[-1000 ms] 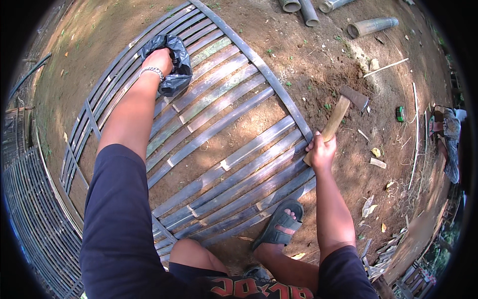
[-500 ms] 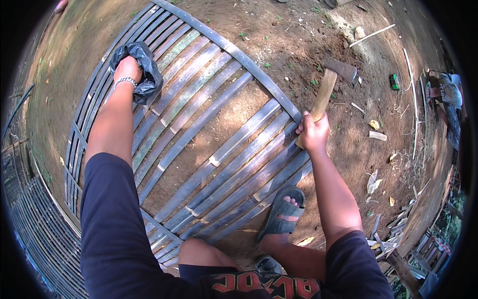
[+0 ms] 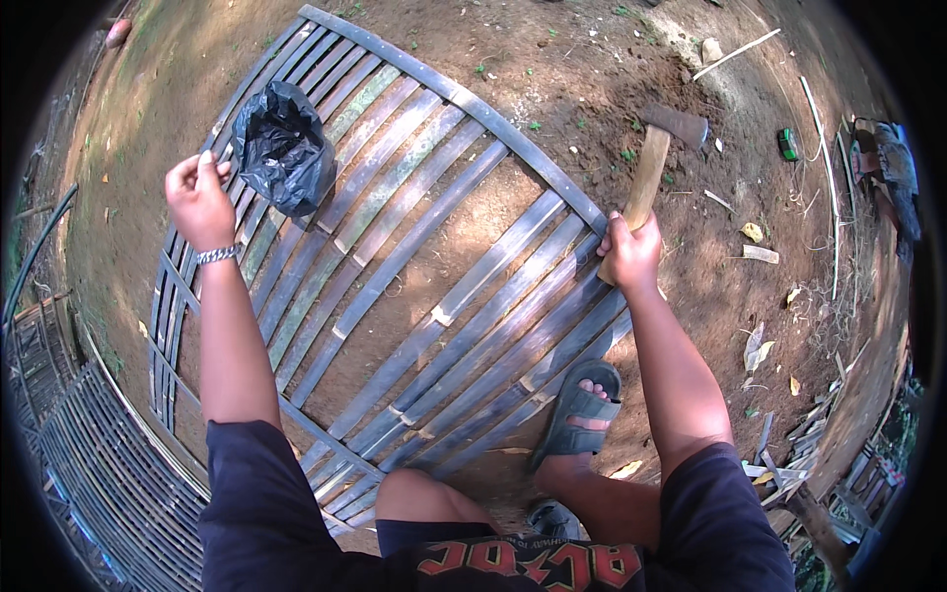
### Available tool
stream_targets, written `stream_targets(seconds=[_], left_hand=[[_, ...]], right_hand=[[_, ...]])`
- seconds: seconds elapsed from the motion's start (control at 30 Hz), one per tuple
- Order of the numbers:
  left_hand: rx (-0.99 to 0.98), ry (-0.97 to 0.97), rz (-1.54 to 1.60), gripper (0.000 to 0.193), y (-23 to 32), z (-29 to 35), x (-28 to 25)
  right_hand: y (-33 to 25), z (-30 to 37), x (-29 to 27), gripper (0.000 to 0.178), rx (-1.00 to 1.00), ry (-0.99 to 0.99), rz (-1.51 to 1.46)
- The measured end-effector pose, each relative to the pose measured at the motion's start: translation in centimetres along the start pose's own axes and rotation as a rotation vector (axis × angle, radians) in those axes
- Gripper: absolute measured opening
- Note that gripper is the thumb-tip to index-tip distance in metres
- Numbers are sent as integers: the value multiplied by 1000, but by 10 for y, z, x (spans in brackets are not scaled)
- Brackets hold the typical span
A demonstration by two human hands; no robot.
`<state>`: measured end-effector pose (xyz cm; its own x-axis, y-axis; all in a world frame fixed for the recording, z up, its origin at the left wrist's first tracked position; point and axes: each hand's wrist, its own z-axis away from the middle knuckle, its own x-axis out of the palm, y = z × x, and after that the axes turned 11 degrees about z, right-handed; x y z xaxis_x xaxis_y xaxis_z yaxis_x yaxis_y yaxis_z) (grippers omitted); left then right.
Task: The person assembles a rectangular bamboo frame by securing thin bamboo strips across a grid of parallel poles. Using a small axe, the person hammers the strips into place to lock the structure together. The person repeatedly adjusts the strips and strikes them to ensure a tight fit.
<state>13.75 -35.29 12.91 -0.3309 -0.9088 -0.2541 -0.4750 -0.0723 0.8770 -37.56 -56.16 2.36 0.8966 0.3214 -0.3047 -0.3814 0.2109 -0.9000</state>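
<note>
A black plastic bag [image 3: 283,148] sits with its mouth spread, on the slatted bamboo panel [image 3: 473,306]. Just left of the bag is my left hand [image 3: 202,202], with a chain bracelet at its wrist. Its thumb and fingers are pinched together; whatever is between them is too small to make out. My right hand [image 3: 631,252] is wrapped round the wooden handle of a hatchet [image 3: 648,176]. The hatchet's dark metal head points away from me, over the bare soil past the panel's right edge.
My sandalled foot [image 3: 582,409] stands by the panel's near right edge. On the soil to the right lie a small green object [image 3: 787,144], thin sticks [image 3: 821,178] and dry leaves [image 3: 756,348]. A second slatted panel [image 3: 118,474] is at the lower left.
My left hand has come out of the black bag and moved to its left, fingers pinched. My right hand keeps its hold on the hatchet.
</note>
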Motion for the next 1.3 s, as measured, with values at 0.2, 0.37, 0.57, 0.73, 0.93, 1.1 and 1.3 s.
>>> stream_targets(seconds=[0.2, 0.37, 0.57, 0.73, 0.93, 1.1, 1.3], left_hand=[[-17, 368, 420, 14, 62, 96, 15], [-284, 84, 686, 18, 65, 177, 104], [-518, -163, 807, 34, 43, 209, 178], [-550, -172, 696, 34, 40, 207, 206], [-535, -235, 533, 14, 31, 204, 231], [-76, -294, 253, 6, 26, 192, 257], [125, -475, 49, 6, 7, 177, 271]], right_hand=[[-3, -3, 0, 26, 17, -8, 17], [1, -5, -2, 27, -3, -20, 7], [1, -4, 0, 26, 16, -19, 32], [3, -3, -4, 24, 21, -16, 29], [1, -2, -2, 24, 36, -6, 19], [2, -1, -2, 23, 6, -12, 37], [-2, -3, -1, 23, 36, -24, 19]])
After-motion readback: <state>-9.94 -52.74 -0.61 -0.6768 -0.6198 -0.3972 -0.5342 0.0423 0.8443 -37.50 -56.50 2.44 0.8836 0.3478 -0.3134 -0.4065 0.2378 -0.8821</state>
